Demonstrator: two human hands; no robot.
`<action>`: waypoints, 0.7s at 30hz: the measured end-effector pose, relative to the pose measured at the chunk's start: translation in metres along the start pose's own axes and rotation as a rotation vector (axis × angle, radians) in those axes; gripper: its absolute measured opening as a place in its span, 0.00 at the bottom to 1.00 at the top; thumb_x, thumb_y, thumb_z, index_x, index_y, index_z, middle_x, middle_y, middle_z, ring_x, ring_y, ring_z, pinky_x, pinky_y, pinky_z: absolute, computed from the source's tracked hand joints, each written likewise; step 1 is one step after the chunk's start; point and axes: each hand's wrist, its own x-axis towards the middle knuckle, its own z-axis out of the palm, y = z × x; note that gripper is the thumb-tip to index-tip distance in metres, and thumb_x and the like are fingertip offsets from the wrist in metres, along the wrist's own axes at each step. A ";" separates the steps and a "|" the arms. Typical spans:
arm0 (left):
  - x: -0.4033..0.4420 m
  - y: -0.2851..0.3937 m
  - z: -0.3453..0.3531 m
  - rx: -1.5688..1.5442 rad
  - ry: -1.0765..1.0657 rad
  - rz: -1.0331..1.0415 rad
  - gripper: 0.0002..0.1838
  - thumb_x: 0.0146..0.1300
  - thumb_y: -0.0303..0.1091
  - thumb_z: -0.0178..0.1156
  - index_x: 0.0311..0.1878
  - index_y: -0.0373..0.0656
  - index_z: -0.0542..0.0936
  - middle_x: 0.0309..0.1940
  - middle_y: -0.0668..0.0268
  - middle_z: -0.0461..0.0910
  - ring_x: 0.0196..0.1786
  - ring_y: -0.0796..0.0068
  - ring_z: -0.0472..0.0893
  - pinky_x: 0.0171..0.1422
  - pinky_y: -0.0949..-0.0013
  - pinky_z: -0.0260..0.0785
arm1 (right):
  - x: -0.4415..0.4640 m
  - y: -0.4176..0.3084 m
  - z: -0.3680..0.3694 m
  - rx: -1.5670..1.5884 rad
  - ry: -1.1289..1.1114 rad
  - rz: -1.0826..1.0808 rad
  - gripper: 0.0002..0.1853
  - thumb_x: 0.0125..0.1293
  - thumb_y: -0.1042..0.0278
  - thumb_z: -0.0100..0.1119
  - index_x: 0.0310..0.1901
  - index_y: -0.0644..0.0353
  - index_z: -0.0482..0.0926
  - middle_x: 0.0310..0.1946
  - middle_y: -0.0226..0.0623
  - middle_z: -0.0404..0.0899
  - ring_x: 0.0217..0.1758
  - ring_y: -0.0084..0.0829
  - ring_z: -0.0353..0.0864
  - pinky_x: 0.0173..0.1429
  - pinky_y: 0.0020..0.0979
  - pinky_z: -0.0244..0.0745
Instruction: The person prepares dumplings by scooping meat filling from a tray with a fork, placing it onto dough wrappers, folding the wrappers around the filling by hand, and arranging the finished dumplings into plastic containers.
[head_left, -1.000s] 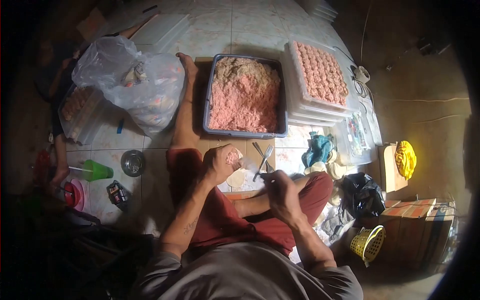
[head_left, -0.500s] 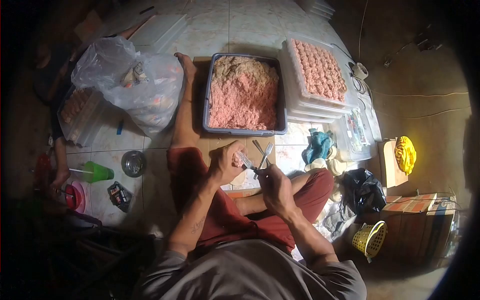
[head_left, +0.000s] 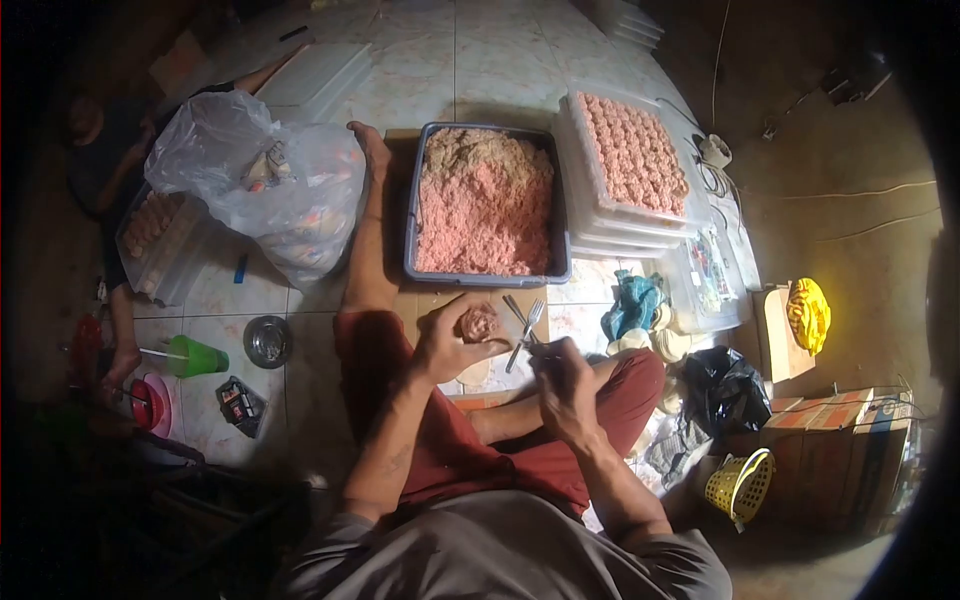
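Observation:
My left hand [head_left: 447,340] is curled around a small lump of pink minced filling [head_left: 479,322]. To its right, my right hand [head_left: 565,375] is closed on a fork [head_left: 533,345], most of which its fingers cover; the fork is apart from the lump. Between the hands, on the cardboard, lies another fork [head_left: 536,310], crossed with a second thin metal utensil [head_left: 516,310]. Beyond my hands stands a dark blue tub [head_left: 411,220] full of pink minced mixture [head_left: 485,215], paler and browner at the far end.
Right of the tub, stacked clear containers [head_left: 625,218] hold rows of pink lumps. A large plastic bag [head_left: 300,190] stands left. Nearby are a metal bowl [head_left: 268,341], a green cup [head_left: 197,356], a teal cloth [head_left: 634,303] and a yellow basket [head_left: 740,485]. Another person [head_left: 100,150] sits far left.
My right hand has drawn back, taking the fork away from the lump. My left hand has turned, so the lump shows more. The view has shifted slightly.

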 end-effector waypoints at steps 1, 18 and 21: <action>0.003 0.000 0.000 -0.001 0.004 0.002 0.18 0.53 0.31 0.80 0.41 0.38 0.80 0.34 0.68 0.83 0.36 0.82 0.78 0.42 0.73 0.72 | 0.000 0.000 -0.004 0.019 -0.009 -0.003 0.04 0.71 0.78 0.58 0.40 0.68 0.74 0.27 0.49 0.75 0.30 0.33 0.75 0.39 0.38 0.73; 0.004 -0.013 -0.010 0.540 -0.190 -0.165 0.20 0.53 0.34 0.80 0.45 0.39 0.82 0.37 0.66 0.86 0.37 0.81 0.80 0.42 0.71 0.74 | 0.010 0.004 -0.003 -0.176 -0.195 0.007 0.03 0.70 0.79 0.60 0.43 0.68 0.78 0.32 0.42 0.81 0.34 0.25 0.77 0.39 0.30 0.73; 0.000 0.007 -0.013 0.377 -0.085 -0.012 0.17 0.54 0.36 0.80 0.40 0.39 0.83 0.28 0.68 0.82 0.31 0.82 0.75 0.37 0.72 0.72 | 0.007 -0.025 -0.015 -0.011 -0.120 0.097 0.03 0.71 0.79 0.60 0.44 0.68 0.78 0.32 0.43 0.81 0.34 0.26 0.78 0.39 0.30 0.74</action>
